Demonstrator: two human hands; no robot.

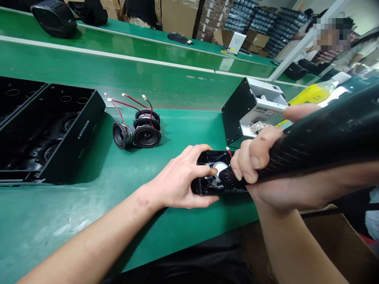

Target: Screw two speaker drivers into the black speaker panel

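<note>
A black speaker housing (207, 157) lies open on the green table near its front edge, with a speaker driver (218, 170) seated inside and a red wire at its top. My left hand (183, 179) grips the housing's left end, fingers reaching over the driver. My right hand (260, 157) is wrapped around a black electric screwdriver (319, 138), whose tip points down into the housing next to the driver.
Three loose speaker drivers (139, 132) with red and black wires lie left of centre. Black empty housings (47, 134) sit at far left. A black and white screw feeder box (251, 110) stands behind my hands. Another person works at far right. Cardboard boxes line the back.
</note>
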